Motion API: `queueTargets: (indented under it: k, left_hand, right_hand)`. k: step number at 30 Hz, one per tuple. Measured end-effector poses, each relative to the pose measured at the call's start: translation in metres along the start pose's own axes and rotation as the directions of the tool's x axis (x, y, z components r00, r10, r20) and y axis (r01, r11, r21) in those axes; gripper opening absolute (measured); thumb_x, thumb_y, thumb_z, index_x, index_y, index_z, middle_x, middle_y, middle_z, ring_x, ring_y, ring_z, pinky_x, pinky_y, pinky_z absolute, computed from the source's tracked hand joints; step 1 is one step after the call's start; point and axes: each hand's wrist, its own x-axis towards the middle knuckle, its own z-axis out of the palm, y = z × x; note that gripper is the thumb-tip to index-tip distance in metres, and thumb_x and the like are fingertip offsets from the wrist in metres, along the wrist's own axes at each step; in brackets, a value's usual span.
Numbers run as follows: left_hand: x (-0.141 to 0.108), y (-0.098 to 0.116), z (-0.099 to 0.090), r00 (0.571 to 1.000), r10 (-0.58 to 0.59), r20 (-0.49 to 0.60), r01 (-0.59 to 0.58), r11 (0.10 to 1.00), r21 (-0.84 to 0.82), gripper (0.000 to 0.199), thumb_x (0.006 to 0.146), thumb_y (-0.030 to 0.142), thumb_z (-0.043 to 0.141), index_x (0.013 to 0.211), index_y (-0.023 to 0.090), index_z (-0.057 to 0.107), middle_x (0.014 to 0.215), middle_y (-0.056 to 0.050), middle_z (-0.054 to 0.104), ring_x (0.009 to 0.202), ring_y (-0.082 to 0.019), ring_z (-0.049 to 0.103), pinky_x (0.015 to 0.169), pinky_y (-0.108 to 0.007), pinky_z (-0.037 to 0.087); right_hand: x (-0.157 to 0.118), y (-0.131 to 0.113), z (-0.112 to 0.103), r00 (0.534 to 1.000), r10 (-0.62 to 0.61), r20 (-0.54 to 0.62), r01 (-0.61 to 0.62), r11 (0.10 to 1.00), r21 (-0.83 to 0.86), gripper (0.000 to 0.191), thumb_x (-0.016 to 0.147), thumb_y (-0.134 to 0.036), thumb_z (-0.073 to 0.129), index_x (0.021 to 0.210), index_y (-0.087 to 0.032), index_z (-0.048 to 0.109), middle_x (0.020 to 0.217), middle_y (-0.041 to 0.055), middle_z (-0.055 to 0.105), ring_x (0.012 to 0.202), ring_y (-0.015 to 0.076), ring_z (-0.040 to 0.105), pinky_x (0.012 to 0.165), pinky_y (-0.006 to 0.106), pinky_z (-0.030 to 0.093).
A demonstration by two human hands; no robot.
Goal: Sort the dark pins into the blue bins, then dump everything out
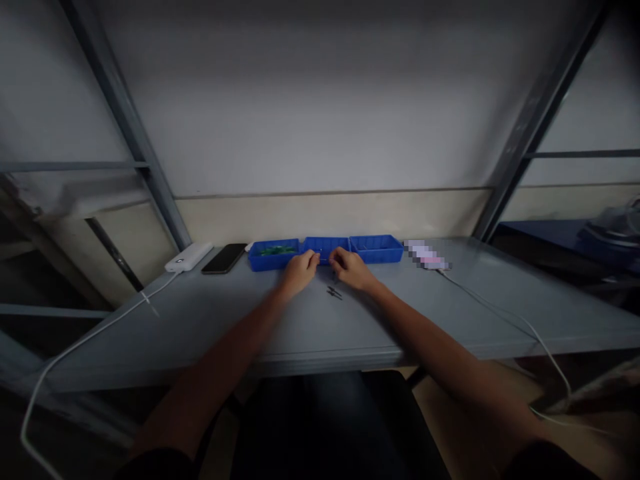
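Note:
Close together in front of the middle blue bin (327, 243), my left hand (300, 269) and my right hand (351, 268) are both closed in a pinch. A faint thin line shows in the gap between their fingertips, too small to name. Whatever sits inside either pinch is hidden by the fingers. Just below the hands, several small dark slender pieces (334, 293) lie on the grey table (310, 330). The left blue bin (275, 261) holds green pieces (277, 250). In the right blue bin (377, 255) a few thin items show dimly.
Left of the bins are a dark phone (225, 259) and a white power bank (190, 257) with a white cable (95, 331). To the right lies a pixelated phone-like device (427, 255) on another cable (493, 305). A wall (320, 133) rises behind the table.

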Motion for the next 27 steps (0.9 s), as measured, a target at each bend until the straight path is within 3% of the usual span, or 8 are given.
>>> queueTargets:
  k: [9,19,27]
  left_hand:
    - [-0.0004,0.0027,-0.0017,1.000,-0.006,0.009,0.006,1.000,-0.017,0.032,0.088,0.032,0.033,0.066,0.017,0.050,0.062,-0.001,0.059,0.062,-0.011,0.056,0.061,-0.022,0.037]
    - [0.0001,0.0016,-0.0007,1.000,-0.026,-0.013,0.026,0.999,-0.036,0.031,0.087,0.031,0.034,0.066,0.017,0.051,0.059,-0.001,0.058,0.058,-0.011,0.054,0.060,-0.021,0.037]
    - [0.0001,0.0012,0.0001,1.000,-0.025,0.010,0.025,0.999,-0.036,0.030,0.088,0.032,0.034,0.069,0.017,0.053,0.063,-0.001,0.061,0.062,-0.012,0.056,0.060,-0.021,0.038]
  right_hand:
    - [0.0017,0.0014,0.0015,0.999,0.038,0.006,-0.038,0.998,-0.042,0.025,0.088,-0.031,0.034,0.080,-0.017,0.053,0.070,0.0032,0.058,0.064,0.0120,0.051,0.060,0.022,0.032]
    - [-0.0008,0.0026,0.0018,1.000,0.003,0.011,-0.003,0.997,0.076,0.015,0.082,-0.025,0.042,0.091,-0.017,0.051,0.063,-0.0017,0.052,0.055,0.0107,0.044,0.053,0.021,0.030]
    - [0.0013,0.0042,0.0029,1.000,0.016,-0.013,-0.016,1.000,-0.009,0.019,0.087,-0.028,0.037,0.087,-0.017,0.053,0.071,0.0022,0.058,0.061,0.0114,0.050,0.057,0.021,0.032]
